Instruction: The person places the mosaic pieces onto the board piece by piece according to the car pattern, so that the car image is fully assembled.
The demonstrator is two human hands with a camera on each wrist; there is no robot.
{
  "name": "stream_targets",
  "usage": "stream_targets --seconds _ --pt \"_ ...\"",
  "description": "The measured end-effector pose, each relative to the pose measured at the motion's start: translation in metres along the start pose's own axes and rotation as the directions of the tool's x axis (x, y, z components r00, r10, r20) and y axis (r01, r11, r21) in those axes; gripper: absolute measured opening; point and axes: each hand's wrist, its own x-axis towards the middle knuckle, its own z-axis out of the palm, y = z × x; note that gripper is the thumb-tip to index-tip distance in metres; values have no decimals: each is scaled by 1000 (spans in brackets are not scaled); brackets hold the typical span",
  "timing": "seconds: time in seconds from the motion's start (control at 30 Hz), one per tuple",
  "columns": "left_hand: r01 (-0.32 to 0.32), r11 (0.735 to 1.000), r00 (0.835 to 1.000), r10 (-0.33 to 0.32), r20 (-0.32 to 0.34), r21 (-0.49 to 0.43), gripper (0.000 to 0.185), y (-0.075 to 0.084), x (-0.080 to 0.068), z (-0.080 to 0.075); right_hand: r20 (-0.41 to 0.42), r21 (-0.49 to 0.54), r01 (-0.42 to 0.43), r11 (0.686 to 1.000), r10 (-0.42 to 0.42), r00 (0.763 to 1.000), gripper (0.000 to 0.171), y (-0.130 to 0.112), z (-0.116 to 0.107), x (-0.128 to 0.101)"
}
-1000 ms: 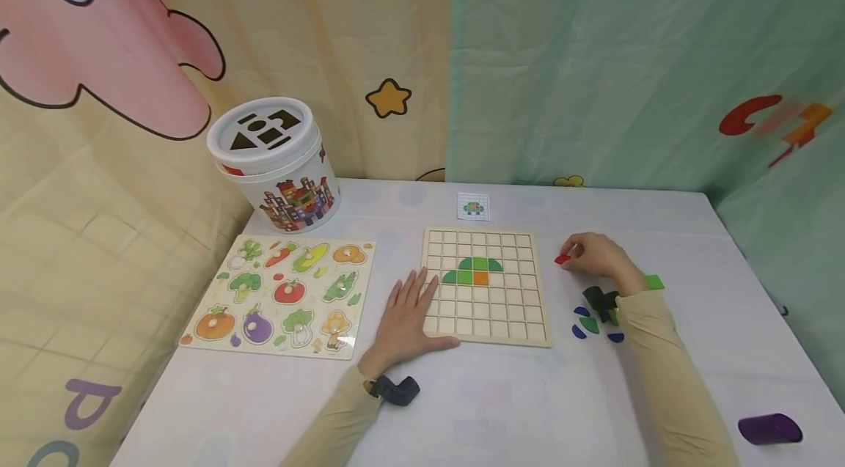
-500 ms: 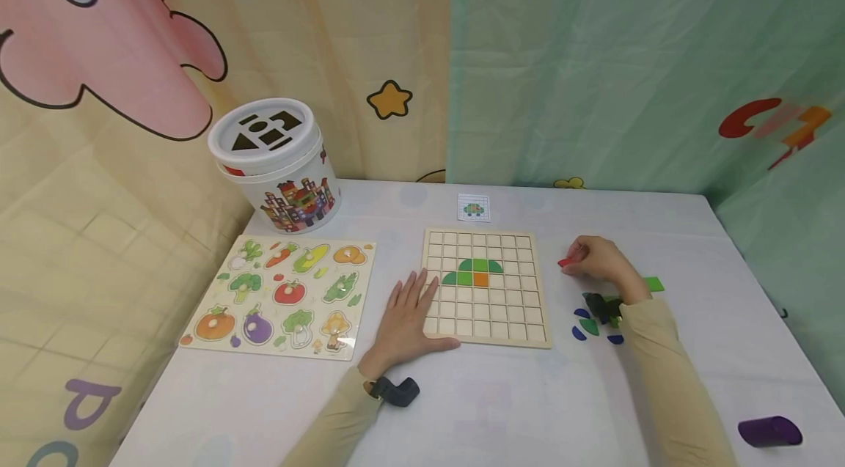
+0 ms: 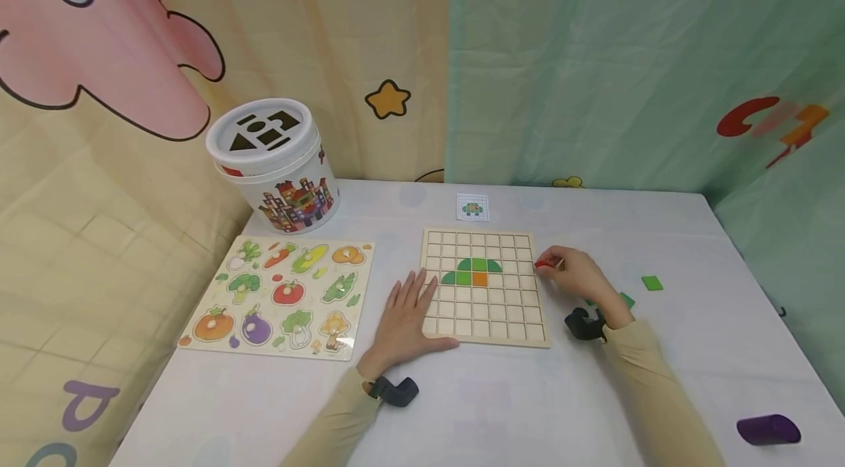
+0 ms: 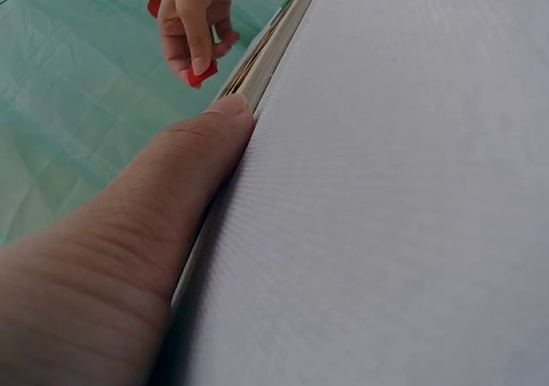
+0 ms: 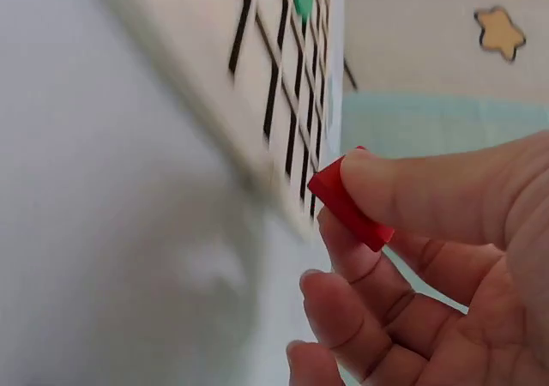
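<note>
A wooden grid board (image 3: 486, 320) lies mid-table with several green tiles (image 3: 480, 265) and one orange tile (image 3: 480, 278) set in it. My left hand (image 3: 409, 311) lies flat and open on the board's left edge, thumb (image 4: 225, 120) along its near side. My right hand (image 3: 573, 273) pinches a small red tile (image 3: 543, 262) between thumb and fingers at the board's right edge; the tile (image 5: 346, 199) is close up in the right wrist view and shows as red tile (image 4: 202, 75) in the left wrist view.
A vegetable peg puzzle (image 3: 280, 295) lies left of the board, with a shape-sorter bucket (image 3: 273, 163) behind it. A small pattern card (image 3: 473, 207) sits beyond the board. Loose green tiles (image 3: 651, 282) lie to the right; a purple cylinder (image 3: 769, 429) rests near the front right corner.
My right hand has moved left with the red tile, from the loose pieces to the board's right edge. The left hand has stayed put.
</note>
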Motion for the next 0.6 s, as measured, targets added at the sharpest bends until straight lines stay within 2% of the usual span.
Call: stream_targets --seconds 0.07,0.2,0.4,0.6 --pt "-1 1000 1000 1 -1 3 111 0 0 0 -3 26 52 998 -52 999 7 -8 8 -1" --pt "1 1000 1000 -1 1 1 111 0 0 -1 -1 72 104 992 -104 995 8 -24 22 0" --pt "7 1000 1000 -7 12 -5 111 0 0 -2 34 70 91 993 -94 995 8 -40 39 5" --pt "17 1000 999 -17 29 -4 112 1 0 -2 14 35 103 994 -103 995 8 -47 50 8"
